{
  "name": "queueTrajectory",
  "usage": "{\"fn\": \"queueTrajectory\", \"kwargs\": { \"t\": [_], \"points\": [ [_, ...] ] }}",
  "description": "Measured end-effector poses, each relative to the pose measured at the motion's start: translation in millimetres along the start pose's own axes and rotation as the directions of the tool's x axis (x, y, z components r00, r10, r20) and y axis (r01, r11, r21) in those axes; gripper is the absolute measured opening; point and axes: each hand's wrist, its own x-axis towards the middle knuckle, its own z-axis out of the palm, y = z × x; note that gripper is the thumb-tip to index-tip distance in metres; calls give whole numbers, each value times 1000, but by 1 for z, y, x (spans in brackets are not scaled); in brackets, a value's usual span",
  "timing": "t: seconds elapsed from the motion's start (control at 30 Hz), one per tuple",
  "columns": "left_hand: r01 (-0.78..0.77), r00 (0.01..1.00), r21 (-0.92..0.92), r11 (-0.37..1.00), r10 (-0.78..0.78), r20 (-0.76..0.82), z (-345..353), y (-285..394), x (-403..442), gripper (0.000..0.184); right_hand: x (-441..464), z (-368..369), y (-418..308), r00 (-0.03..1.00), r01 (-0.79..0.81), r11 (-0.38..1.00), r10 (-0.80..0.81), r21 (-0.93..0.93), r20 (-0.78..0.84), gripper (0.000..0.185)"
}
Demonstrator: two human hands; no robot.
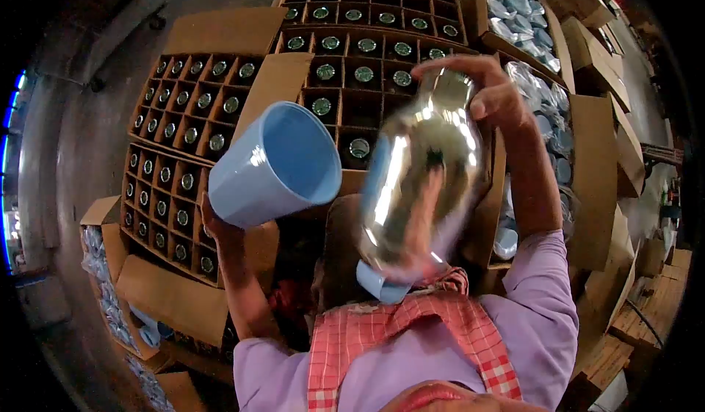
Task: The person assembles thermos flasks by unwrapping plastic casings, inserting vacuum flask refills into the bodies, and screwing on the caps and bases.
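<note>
A light blue plastic container (pixel 242 170), shaped like a tall cup, tilts with its open mouth toward the right. My left hand (pixel 220 225) holds it from below and behind; most of those fingers are hidden. To its right hangs a shiny silvered glass flask liner (pixel 422 177), neck up and body slanting down toward my apron. My right hand (pixel 488 92) grips this liner round its neck, fingers over the top and thumb at the side. The liner's lower end is blurred. Beneath it, near my lap, another light blue piece (pixel 382 286) partly shows.
Divided cardboard cartons (pixel 352 52) ahead and left hold many silvery round-topped glass pieces (pixel 360 147) in their cells. Cartons of plastic-wrapped blue parts (pixel 518 23) stand at right, with more wrapped parts (pixel 103 265) at lower left. Carton flaps (pixel 172 298) stick out on both sides.
</note>
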Motion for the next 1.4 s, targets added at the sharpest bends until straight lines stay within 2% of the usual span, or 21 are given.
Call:
{"fn": "queueTrajectory", "kwargs": {
  "t": [0.07, 0.2, 0.27, 0.33, 0.4, 0.43, 0.53, 0.6, 0.67, 0.73, 0.77, 0.8, 0.87, 0.9, 1.0, 1.13, 1.2, 1.23, 1.27, 1.33, 1.4],
  "points": [
    [60, 989, 26, 998, -63, 131, -16, 4, 8, 57, -18, 32, 9, 990, -121, 923, 85, 365, 112, 65],
    [131, 974, 35, 991, -135, 184, 15, 9, -9, 53, -56, 109, 22, 941, -327, 743, 314, 584, 129, 64],
    [60, 967, 174, 983, -101, 233, 34, 10, -25, 53, -66, 136, 29, 928, -312, 768, 372, 560, 8, 56],
    [44, 929, 253, 966, -133, 346, 52, 12, -36, 53, -74, 159, 36, 881, -295, 922, 364, 250, -303, 23],
    [88, 833, 278, 957, -224, 506, 65, 12, -43, 53, -87, 178, 32, 819, -294, 954, 225, -50, -528, 17],
    [98, 813, 299, 949, -249, 526, 70, 11, -50, 54, -96, 183, 31, 824, -233, 966, 134, -113, -551, 15],
    [127, 767, 380, 916, -334, 548, 73, 0, -66, 56, -118, 192, 36, 607, -91, 992, -13, -86, -794, 10],
    [136, 761, 451, 882, -384, 522, 72, -18, -78, 56, -132, 187, 38, 554, 86, 970, 142, 226, -821, 7],
    [224, 780, 436, 872, -429, 456, 71, -26, -94, 56, -151, 186, 36, 535, 115, 927, 246, 358, -808, 6],
    [218, 801, 363, 906, -379, 463, 70, -31, -107, 55, -179, 181, 39, 462, 44, 984, 135, 175, -877, 7],
    [435, 817, 256, 863, -498, 290, 48, -39, -95, 51, -195, 181, 44, 510, -22, 987, 150, 161, -847, 12],
    [446, 831, 244, 861, -499, 244, 39, -44, -93, 50, -205, 186, 45, 559, -86, 985, 171, 148, -811, 18],
    [452, 856, 231, 861, -492, 159, 28, -45, -90, 47, -205, 201, 42, 710, -58, 986, -67, -153, -700, 30],
    [519, 797, 129, 845, -533, 286, 30, -44, -92, 45, -199, 207, 38, 774, -24, 955, -170, -297, -610, 36],
    [455, 849, 114, 883, -468, 244, 49, -47, -102, 46, -180, 214, 41, 846, -102, 861, -189, -498, -499, 67],
    [336, 895, 209, 918, -380, 234, 74, -37, -110, 48, -180, 208, 36, 816, -119, 933, -103, -338, -569, 76],
    [331, 914, 120, 936, -350, 204, 113, -31, -121, 49, -185, 194, 35, 821, -82, 968, -69, -237, -567, 77],
    [211, 948, 208, 955, -252, 196, 112, -34, -123, 48, -184, 196, 39, 777, 57, 989, 40, 134, -628, 74],
    [86, 971, 293, 952, -145, 188, 138, -30, -140, 48, -183, 192, 27, 733, -59, 986, 150, 157, -664, 70],
    [-217, 951, 511, 832, 62, 303, 160, -24, -150, 40, -196, 175, 68, 621, -6, 971, 189, 237, -760, 60],
    [-435, 865, 550, 712, 163, 474, 193, -12, -174, 51, -199, 163, 68, 616, -46, 870, 412, 491, -671, 54]
  ]
}}
